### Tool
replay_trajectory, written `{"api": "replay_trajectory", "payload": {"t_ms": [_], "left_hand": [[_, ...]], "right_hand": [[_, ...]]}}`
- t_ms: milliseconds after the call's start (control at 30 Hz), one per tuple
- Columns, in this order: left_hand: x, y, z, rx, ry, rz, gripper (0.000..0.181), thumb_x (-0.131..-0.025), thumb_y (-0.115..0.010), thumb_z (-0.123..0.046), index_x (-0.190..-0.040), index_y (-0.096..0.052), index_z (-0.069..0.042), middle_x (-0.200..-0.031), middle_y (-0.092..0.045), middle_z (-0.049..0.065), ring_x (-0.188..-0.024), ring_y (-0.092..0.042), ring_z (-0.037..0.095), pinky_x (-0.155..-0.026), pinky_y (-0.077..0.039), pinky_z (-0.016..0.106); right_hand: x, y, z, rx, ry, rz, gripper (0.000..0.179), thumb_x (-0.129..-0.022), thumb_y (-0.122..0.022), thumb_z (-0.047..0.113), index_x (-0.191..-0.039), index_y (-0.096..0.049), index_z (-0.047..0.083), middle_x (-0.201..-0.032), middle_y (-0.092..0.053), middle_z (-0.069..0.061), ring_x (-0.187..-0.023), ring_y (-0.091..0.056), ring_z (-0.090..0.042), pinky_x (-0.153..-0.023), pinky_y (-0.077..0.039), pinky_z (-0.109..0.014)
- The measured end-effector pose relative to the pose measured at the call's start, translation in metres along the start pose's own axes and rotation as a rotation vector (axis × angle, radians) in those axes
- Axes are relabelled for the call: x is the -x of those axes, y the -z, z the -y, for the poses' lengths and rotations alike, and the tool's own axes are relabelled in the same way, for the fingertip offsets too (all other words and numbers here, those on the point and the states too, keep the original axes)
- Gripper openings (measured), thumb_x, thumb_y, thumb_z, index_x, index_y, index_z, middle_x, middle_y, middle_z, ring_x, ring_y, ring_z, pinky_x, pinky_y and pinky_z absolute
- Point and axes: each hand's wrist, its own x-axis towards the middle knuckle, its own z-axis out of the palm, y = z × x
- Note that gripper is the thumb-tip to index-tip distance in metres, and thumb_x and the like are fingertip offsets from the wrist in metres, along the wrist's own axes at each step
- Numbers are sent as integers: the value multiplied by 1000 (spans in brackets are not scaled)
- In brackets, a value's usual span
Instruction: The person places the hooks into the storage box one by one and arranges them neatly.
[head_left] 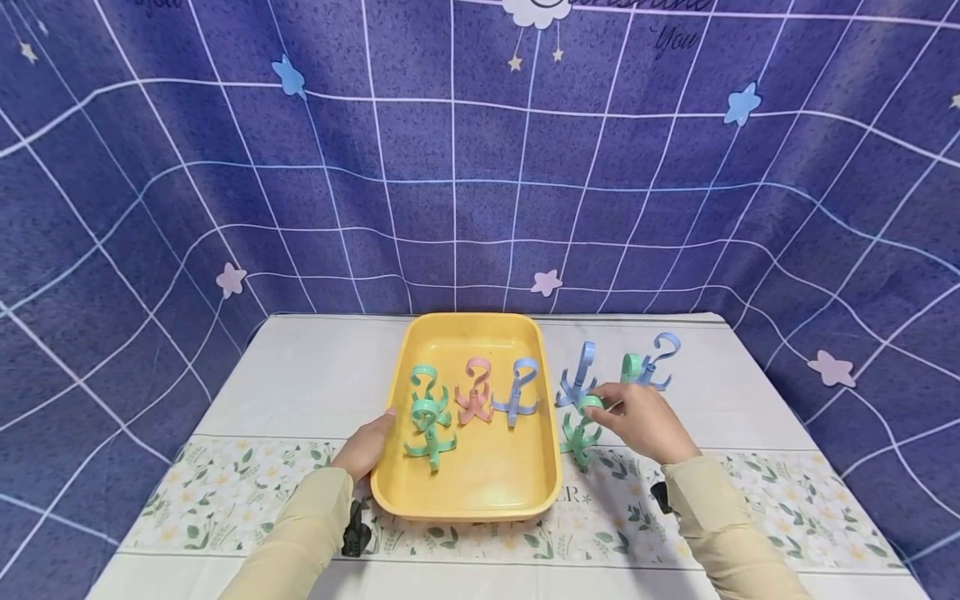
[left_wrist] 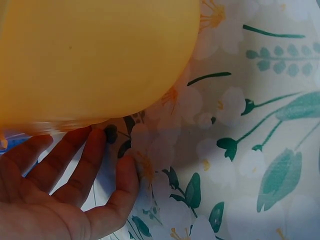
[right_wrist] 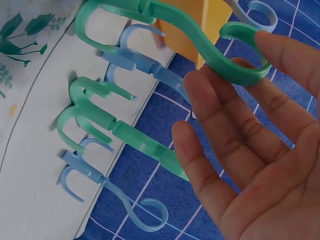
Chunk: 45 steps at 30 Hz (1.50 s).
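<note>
My right hand [head_left: 643,417] pinches the curled top of a green claw hook [head_left: 580,442], just right of the yellow tray [head_left: 552,467]; its prongs point down. In the right wrist view, thumb and index finger meet at that loop while the other fingers spread. Nearby stand another green hook [right_wrist: 95,115], partly behind the hand in the head view, and two blue hooks [head_left: 576,387]. My left hand [head_left: 365,446] rests against the tray's left side, its loosely bent fingers touching the outer wall in the left wrist view. Whether the thumb bears on the rim is unclear.
Inside the tray stand two green hooks [head_left: 431,446], a pink hook [head_left: 474,404] and a blue hook [head_left: 514,404]. A white cloth with a floral band [head_left: 247,479] covers the table. Behind it hangs a blue gridded curtain [head_left: 480,208].
</note>
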Motion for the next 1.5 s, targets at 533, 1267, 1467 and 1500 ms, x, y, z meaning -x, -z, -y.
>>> {"api": "replay_trajectory", "payload": {"t_ms": [533, 1267, 1467, 1500], "left_hand": [[-1, -1, 1, -6, -17, -3, 68, -112, -20, -47, -152, -40, 4, -117, -64, 20, -96, -64, 26, -97, -45, 50], [-1, -2, 1, -23, -15, -7, 69, -112, -19, -47, -154, -37, 4, -128, -60, 24, -107, -62, 30, -103, -42, 54], [-1, -2, 1, -17, -19, -6, 68, -112, -20, -46, -154, -37, 4, -126, -61, 23, -105, -62, 29, -102, -42, 54], [-1, -2, 1, -13, -18, -5, 68, -112, -20, -46, -153, -37, 4, -125, -61, 22, -105, -62, 29, -102, -42, 54]], "right_hand": [[6, 0, -3, -2, -19, -30, 28, -96, -73, 20, -116, -73, 1, -88, -73, -3, -78, -68, -18, -76, -55, -45], [3, 10, -2, 53, 25, -60, 24, -96, -73, 18, -113, -74, 2, -85, -74, -1, -75, -68, -17, -81, -54, -50], [3, 19, 2, 75, 35, -74, 22, -95, -74, 17, -111, -75, 3, -83, -73, 1, -75, -69, -17, -83, -53, -53], [3, 21, 3, 78, 35, -75, 22, -95, -74, 17, -111, -75, 3, -83, -73, 1, -75, -69, -17, -78, -54, -50]]}}
